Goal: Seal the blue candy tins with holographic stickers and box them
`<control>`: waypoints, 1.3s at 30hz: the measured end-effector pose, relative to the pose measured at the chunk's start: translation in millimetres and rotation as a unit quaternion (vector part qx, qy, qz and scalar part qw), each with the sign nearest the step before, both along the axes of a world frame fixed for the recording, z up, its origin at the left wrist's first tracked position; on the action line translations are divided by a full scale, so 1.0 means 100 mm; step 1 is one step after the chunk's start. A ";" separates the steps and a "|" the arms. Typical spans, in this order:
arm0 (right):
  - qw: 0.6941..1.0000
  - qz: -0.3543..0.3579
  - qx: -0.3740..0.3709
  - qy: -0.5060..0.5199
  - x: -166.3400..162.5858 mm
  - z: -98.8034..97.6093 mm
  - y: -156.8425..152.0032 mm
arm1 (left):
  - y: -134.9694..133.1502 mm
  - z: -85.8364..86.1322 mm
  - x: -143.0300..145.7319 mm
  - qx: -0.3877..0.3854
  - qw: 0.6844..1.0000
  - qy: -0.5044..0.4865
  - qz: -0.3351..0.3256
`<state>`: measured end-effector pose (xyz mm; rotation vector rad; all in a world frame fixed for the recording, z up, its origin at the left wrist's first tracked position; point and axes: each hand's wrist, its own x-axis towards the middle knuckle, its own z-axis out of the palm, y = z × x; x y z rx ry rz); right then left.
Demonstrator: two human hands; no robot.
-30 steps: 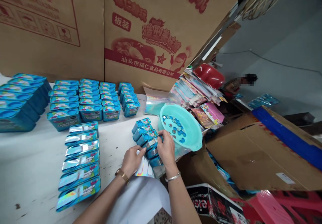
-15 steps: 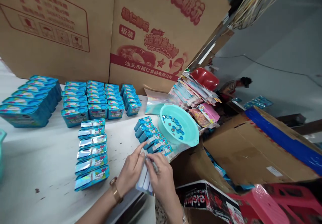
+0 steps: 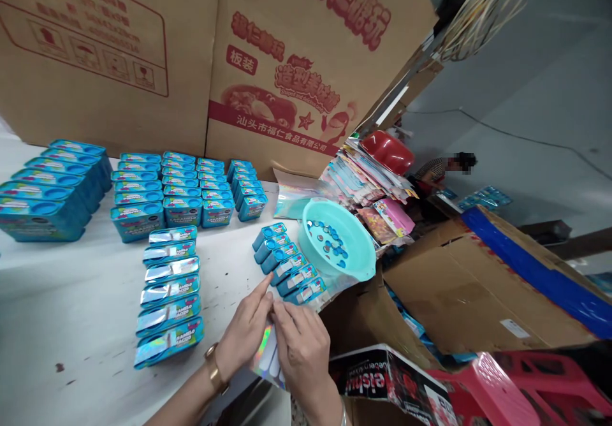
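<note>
My left hand (image 3: 246,328) and my right hand (image 3: 302,342) meet over a sheet of shiny, rainbow-coloured sticker strips (image 3: 270,363) at the table's front edge. Both hands are closed on the sheet, thumbs nearly touching; the fingers cover its upper end. My left index finger points at a short row of blue boxes (image 3: 280,255), close to the nearest ones. Several of these boxes carry a shiny strip over the lid. To the left stands another row of blue boxes (image 3: 168,314), also with shiny strips across their tops.
Further rows of blue boxes (image 3: 138,215) stand before a large printed carton (image 3: 282,50). A turquoise basin (image 3: 361,247) holds small round blue pieces. Right of the table are an open carton (image 3: 430,273) and a pink plastic stool (image 3: 482,388). Another person (image 3: 433,168) is in the background.
My hands have drawn closer together over the sticker sheet, and my right fingers lie flatter across its upper end. The view has shifted slightly; the boxes have not visibly moved.
</note>
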<state>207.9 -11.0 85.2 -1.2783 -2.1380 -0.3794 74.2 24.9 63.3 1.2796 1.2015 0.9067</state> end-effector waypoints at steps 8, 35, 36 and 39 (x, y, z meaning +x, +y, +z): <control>0.999 -0.012 -0.009 -0.037 0.03 0.00 0.02 | 0.04 0.02 0.03 -0.015 1.000 0.009 -0.001; 0.973 -0.017 -0.206 0.101 0.02 0.17 0.13 | 0.12 -0.05 0.03 -0.054 0.998 -0.025 0.026; 0.978 -0.018 -0.192 0.080 0.01 0.13 0.14 | 0.12 -0.05 0.03 -0.052 0.998 -0.031 0.025; 0.991 -0.030 -0.128 0.037 -0.03 0.05 0.14 | 0.13 -0.06 0.03 -0.048 0.998 -0.040 0.024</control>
